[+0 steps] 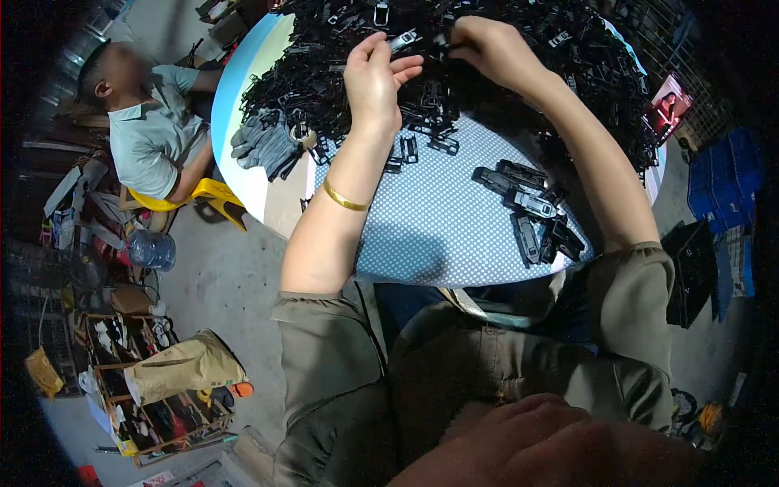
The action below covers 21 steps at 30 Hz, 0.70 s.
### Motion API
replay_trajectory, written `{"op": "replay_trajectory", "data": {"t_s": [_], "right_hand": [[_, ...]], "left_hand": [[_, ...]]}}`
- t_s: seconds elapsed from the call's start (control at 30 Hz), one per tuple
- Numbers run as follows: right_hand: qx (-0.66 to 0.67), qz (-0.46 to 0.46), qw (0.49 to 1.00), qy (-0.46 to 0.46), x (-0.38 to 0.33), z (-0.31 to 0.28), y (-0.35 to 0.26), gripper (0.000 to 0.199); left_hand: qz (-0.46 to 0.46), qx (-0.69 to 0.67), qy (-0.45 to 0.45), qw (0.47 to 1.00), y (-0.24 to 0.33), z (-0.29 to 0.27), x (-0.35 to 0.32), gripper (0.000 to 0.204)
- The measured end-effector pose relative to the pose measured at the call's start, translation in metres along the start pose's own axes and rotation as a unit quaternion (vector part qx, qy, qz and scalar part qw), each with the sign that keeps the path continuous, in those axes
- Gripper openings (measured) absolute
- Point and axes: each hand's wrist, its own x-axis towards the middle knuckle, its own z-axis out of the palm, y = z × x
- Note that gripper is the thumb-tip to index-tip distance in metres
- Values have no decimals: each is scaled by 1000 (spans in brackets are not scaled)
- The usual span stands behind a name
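Observation:
My left hand [376, 81], with a gold bangle on its wrist, pinches a small silver-and-black oblong part [403, 39] between thumb and forefinger. The other fingers of that hand stick out to the right. Just across from it, my right hand [491, 50] is closed over the pile, its fingertips curled down. A dark blur lies at those fingertips, and I cannot make out what they hold. Beneath both hands spreads a heap of black frame-like parts [324, 61]. Closer to me, a smaller group of black and silver parts [531, 204] lies on the dotted cloth [442, 219].
Grey gloves [266, 144] lie at the round table's [231, 105] left edge. A screen [668, 109] stands at its right edge. Someone in a light shirt [154, 134] sits on a yellow chair [215, 193] to the left. Blue crates [722, 183] stand at right, a rack [154, 434] lower left.

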Motion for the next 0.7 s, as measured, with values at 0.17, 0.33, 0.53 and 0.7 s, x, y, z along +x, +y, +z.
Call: {"op": "replay_trajectory", "data": {"t_s": [0.17, 0.33, 0.53, 0.7], "right_hand": [[38, 136, 989, 39, -26, -29, -4, 42], [112, 119, 986, 39, -51, -41, -6, 34], [16, -57, 996, 67, -59, -41, -24, 33], [-57, -80, 993, 71, -62, -38, -27, 32]], "left_hand": [[-64, 31, -88, 994, -5, 11, -13, 32], [-104, 70, -182, 975, -9, 23, -29, 37], [-132, 52, -227, 964, -20, 27, -37, 36], [-153, 81, -211, 962, -26, 28, -40, 34]]}}
